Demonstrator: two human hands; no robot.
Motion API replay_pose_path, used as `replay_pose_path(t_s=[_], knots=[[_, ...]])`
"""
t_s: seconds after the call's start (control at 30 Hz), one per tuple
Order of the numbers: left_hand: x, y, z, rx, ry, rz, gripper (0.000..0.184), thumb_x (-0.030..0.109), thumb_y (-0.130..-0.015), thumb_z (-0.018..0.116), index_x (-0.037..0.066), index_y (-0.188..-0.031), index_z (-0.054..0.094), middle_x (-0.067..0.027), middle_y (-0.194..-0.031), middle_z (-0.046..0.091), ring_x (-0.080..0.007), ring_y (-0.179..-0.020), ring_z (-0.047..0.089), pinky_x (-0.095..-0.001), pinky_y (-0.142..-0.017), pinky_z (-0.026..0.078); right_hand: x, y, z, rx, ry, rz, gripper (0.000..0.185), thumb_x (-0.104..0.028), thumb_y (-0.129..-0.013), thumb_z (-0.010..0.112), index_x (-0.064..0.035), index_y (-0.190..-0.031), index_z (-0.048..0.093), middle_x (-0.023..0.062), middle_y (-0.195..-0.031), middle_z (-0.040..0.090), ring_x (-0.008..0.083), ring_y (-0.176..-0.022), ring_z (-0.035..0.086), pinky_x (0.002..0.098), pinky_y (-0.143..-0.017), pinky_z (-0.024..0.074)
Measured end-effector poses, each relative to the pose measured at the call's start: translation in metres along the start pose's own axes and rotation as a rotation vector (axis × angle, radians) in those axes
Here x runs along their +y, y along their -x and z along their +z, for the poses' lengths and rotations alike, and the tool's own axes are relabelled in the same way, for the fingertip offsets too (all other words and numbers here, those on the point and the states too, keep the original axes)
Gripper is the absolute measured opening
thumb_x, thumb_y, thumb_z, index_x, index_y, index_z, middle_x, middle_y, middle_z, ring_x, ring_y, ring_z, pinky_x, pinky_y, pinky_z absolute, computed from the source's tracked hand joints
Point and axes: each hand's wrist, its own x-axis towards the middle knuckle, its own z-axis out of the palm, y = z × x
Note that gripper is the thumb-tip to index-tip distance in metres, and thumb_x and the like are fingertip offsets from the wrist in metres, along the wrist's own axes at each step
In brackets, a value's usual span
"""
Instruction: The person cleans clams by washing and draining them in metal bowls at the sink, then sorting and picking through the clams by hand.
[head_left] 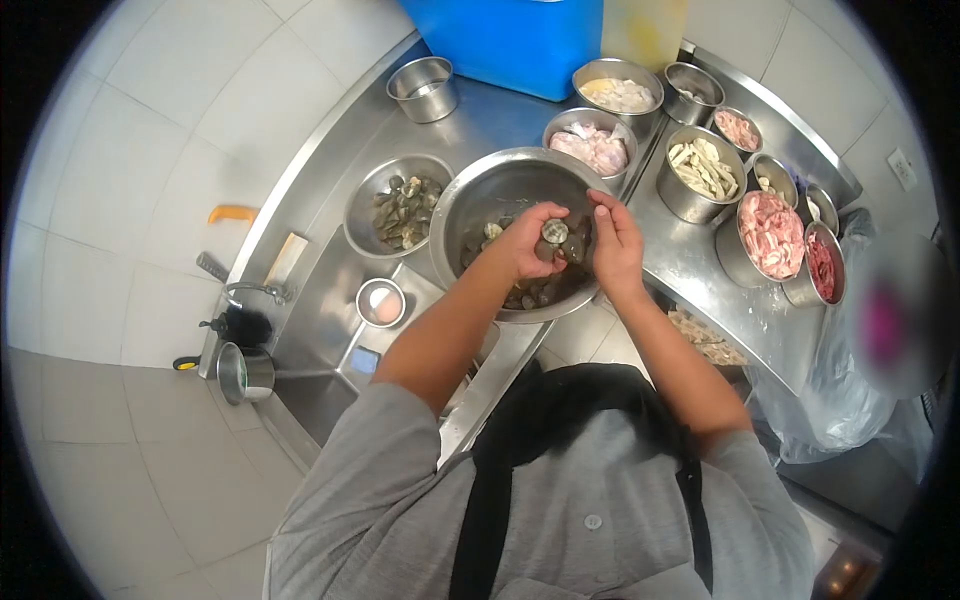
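Observation:
Over a large steel bowl (462, 205), my left hand (530, 240) is curled around a few clams (556, 233). My right hand (617, 240) is beside them at the bowl's right side, palm turned inward, fingers extended and slightly bent, with nothing gripped in it that I can see. More clams (530, 294) lie in the bottom of the bowl, partly hidden by my left hand and forearm. Left of the large bowl, a smaller steel bowl (356, 208) holds a pile of clams (405, 212).
A small cup (381, 302) and a blue sponge (365, 360) are by the sink. Steel containers of meat (772, 235) and pale sliced food (703, 168) crowd the right counter. An empty steel pot (422, 90) stands near a blue bin (505, 45). A faucet (262, 292) is at left.

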Motion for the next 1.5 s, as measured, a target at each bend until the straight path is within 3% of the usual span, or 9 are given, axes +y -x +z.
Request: replay_pose_path(t_s=[0.2, 0.3, 0.73, 0.8, 0.87, 0.9, 1.0, 1.37, 1.5], knots=[[-0.028, 0.024, 0.013, -0.134, 0.448, 0.303, 0.04, 0.044, -0.093, 0.048, 0.009, -0.109, 0.061, -0.0102, -0.105, 0.065, -0.0276, -0.096, 0.064, -0.0429, -0.082, 0.055, -0.017, 0.009, 0.023, -0.136, -0.208, 0.092, 0.032, -0.019, -0.1, 0.048, -0.0008, -0.124, 0.058, 0.0077, -0.116, 0.062, 0.0143, -0.109, 0.053, 0.0275, -0.099, 0.0387], [-0.033, 0.04, 0.013, -0.319, 0.536, 0.39, 0.05, 0.046, -0.099, 0.031, 0.013, -0.13, 0.052, -0.0168, -0.134, 0.05, -0.0376, -0.126, 0.045, -0.052, -0.109, 0.032, -0.016, 0.003, 0.028, -0.066, -0.303, 0.181, 0.034, -0.021, -0.099, 0.05, 0.0009, -0.123, 0.058, 0.0074, -0.116, 0.062, 0.0137, -0.101, 0.054, 0.0273, -0.094, 0.0412], [-0.037, 0.046, -0.01, -0.476, 0.638, 0.452, 0.047, 0.043, -0.098, 0.03, 0.02, -0.134, 0.05, -0.0145, -0.14, 0.046, -0.0352, -0.125, 0.044, -0.0535, -0.108, 0.03, -0.016, -0.006, 0.044, -0.14, -0.311, 0.371, 0.032, -0.013, -0.098, 0.047, 0.0004, -0.126, 0.054, 0.0101, -0.12, 0.06, 0.016, -0.099, 0.055, 0.0262, -0.09, 0.0438], [-0.037, 0.034, -0.024, -0.818, 0.623, 0.437, 0.047, 0.043, -0.098, 0.03, 0.02, -0.134, 0.05, -0.0133, -0.139, 0.047, -0.033, -0.126, 0.044, -0.0519, -0.107, 0.031, -0.019, -0.005, 0.041, -0.201, -0.236, 0.389, 0.034, -0.014, -0.098, 0.047, -0.0018, -0.129, 0.053, 0.0133, -0.127, 0.057, 0.0206, -0.108, 0.056, 0.0292, -0.095, 0.0425], [-0.035, 0.049, -0.008, -0.623, 0.611, 0.465, 0.046, 0.043, -0.098, 0.031, 0.02, -0.133, 0.051, -0.0116, -0.136, 0.049, -0.0319, -0.124, 0.046, -0.0516, -0.105, 0.033, -0.017, -0.003, 0.037, -0.357, 0.463, -0.096, 0.039, -0.019, -0.097, 0.051, -0.0076, -0.134, 0.05, 0.018, -0.14, 0.047, 0.0317, -0.131, 0.041, 0.042, -0.109, 0.0301], [-0.034, 0.054, -0.002, -0.427, 0.594, 0.492, 0.044, 0.043, -0.097, 0.033, 0.021, -0.131, 0.051, -0.0098, -0.134, 0.052, -0.0307, -0.122, 0.049, -0.0513, -0.104, 0.034, -0.015, -0.003, 0.037, -0.358, 0.337, -0.016, 0.046, -0.025, -0.092, 0.058, -0.0094, -0.135, 0.05, 0.0178, -0.146, 0.039, 0.0365, -0.143, 0.02, 0.0513, -0.114, 0.0117], [-0.034, 0.055, -0.005, -0.446, 0.529, 0.47, 0.043, 0.041, -0.097, 0.034, 0.018, -0.129, 0.053, -0.0088, -0.131, 0.053, -0.0295, -0.121, 0.05, -0.0507, -0.103, 0.036, -0.022, -0.008, 0.045, -0.336, 0.23, -0.155, 0.051, -0.031, -0.087, 0.064, -0.0134, -0.133, 0.053, 0.0139, -0.145, 0.042, 0.0372, -0.142, 0.021, 0.0539, -0.114, 0.0076], [-0.028, 0.054, -0.013, -0.307, 0.461, 0.513, 0.034, 0.032, -0.096, 0.041, 0.016, -0.122, 0.057, -0.0063, -0.123, 0.059, -0.0229, -0.115, 0.056, -0.0413, -0.097, 0.047, -0.046, -0.017, 0.072, -0.405, 0.731, -0.464, 0.016, -0.026, -0.08, 0.069, -0.0198, -0.094, 0.074, 0.0102, -0.138, 0.05, 0.0377, -0.139, 0.026, 0.0612, -0.111, 0.008], [-0.029, 0.045, -0.019, -0.272, 0.436, 0.487, 0.033, 0.035, -0.095, 0.043, 0.018, -0.118, 0.058, -0.0062, -0.122, 0.059, -0.0255, -0.115, 0.056, -0.0482, -0.096, 0.045, -0.039, -0.024, 0.07, -0.364, 0.42, -0.334, 0.007, -0.015, -0.08, 0.07, -0.0109, -0.085, 0.072, 0.0105, -0.126, 0.059, 0.0331, -0.132, 0.04, 0.0485, -0.108, 0.0278]])
